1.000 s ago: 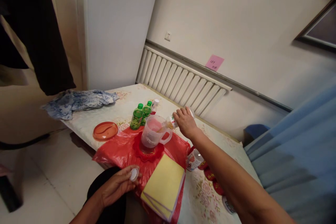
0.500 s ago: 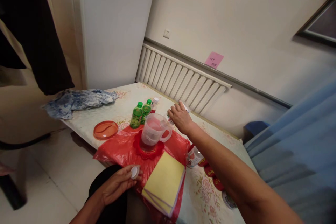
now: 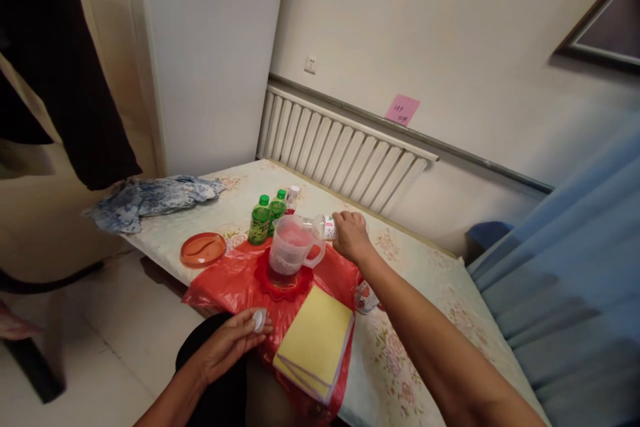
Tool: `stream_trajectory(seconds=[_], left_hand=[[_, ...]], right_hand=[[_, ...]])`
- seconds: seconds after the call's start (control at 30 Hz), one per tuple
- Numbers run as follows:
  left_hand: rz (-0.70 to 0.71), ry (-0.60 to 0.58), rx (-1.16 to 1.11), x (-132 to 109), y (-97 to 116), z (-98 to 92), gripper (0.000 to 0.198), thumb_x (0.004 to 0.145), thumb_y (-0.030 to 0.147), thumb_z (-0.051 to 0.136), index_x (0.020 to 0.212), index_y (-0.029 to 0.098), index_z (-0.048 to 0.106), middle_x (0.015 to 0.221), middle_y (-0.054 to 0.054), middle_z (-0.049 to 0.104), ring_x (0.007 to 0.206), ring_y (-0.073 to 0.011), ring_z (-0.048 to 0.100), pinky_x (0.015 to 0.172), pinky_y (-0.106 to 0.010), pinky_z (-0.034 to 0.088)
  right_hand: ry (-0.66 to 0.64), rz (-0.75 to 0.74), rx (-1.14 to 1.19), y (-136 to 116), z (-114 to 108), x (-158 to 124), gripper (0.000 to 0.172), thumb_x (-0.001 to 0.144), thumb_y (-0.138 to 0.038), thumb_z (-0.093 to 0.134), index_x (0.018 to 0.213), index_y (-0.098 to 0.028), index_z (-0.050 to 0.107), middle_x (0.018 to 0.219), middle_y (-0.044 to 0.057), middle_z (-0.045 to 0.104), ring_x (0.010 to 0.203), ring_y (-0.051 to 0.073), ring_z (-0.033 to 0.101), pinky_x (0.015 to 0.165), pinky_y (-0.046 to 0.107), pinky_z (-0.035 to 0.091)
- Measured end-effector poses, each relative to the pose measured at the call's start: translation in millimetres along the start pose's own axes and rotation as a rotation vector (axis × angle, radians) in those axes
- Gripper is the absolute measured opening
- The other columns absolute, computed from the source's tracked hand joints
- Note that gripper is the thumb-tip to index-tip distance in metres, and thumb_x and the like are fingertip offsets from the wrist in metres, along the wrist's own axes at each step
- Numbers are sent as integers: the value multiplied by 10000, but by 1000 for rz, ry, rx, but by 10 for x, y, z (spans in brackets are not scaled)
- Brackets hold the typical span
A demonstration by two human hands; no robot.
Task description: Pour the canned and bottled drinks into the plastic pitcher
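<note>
The right arm reaches in from the lower right, its right hand (image 3: 351,237) wrapped from above round a bottle (image 3: 329,227) tipped nearly level, neck at the rim of the jug (image 3: 287,253). The left hand (image 3: 230,345) lies low by the knee, fingers loosely curled — a white cap (image 3: 259,321) held at the fingertips. The bottle is clear with a white label; the jug, translucent and pinkish inside, stands upright on a red scalloped dish (image 3: 306,279) over the worktop (image 3: 430,270), handle toward the right hand.

Floral tabletop (image 3: 425,260) with red plastic sheet (image 3: 227,280), orange disc (image 3: 203,250), blue-patterned cloth (image 3: 160,201)
</note>
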State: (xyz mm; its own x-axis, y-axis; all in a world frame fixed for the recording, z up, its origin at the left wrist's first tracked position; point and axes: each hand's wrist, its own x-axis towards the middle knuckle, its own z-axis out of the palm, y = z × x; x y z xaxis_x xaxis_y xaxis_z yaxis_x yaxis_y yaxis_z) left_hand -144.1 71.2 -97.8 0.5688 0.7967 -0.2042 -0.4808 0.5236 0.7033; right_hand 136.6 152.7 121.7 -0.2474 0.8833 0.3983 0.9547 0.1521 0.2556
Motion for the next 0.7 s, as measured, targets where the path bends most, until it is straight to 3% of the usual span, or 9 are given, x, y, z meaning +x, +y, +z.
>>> stream_trajectory(seconds=[0.17, 0.3, 0.4, 0.57, 0.7], left_hand=[[102, 72, 180, 56, 253, 407, 385, 744, 337, 787, 1078, 187, 667, 1050, -94, 704, 947, -226, 670, 842, -328, 506], [296, 156, 466, 171, 495, 790, 447, 696, 328, 778, 1095, 169, 655, 1013, -78, 690, 881, -220, 650, 784, -314, 485], [405, 157, 710, 239, 578, 988, 427, 687, 271, 733, 1095, 163, 664, 961, -66, 702, 879, -233, 631, 800, -330, 469], [515, 91, 999, 217, 583, 1184, 344, 696, 215, 679, 1038, 183, 691, 1088, -91, 700, 1026, -276, 608, 933, -376, 421], [524, 67, 1119, 121, 621, 1297, 281, 700, 223, 674, 979, 185, 681, 1026, -82, 700, 951, -263, 614, 867, -350, 432]], right_hand=[[40, 131, 325, -64, 271, -589, 545, 699, -238, 678, 1225, -200, 540, 1104, 104, 617, 954, 263, 543, 857, 380, 424], [55, 114, 514, -226, 510, -1133, 483, 656, -187, 663, 1131, -218, 580, 1027, 69, 633, 955, 258, 565, 848, 364, 436], [47, 129, 599, -368, 615, -1425, 471, 631, -166, 651, 1095, -222, 590, 1014, 66, 632, 925, 261, 570, 825, 373, 447], [61, 173, 661, -527, 618, -1638, 561, 623, -149, 650, 1176, -209, 576, 1085, 86, 624, 964, 268, 564, 860, 395, 453], [50, 195, 693, -604, 573, -1693, 567, 620, -142, 654, 1178, -207, 582, 1054, 84, 629, 946, 270, 571, 844, 402, 469]])
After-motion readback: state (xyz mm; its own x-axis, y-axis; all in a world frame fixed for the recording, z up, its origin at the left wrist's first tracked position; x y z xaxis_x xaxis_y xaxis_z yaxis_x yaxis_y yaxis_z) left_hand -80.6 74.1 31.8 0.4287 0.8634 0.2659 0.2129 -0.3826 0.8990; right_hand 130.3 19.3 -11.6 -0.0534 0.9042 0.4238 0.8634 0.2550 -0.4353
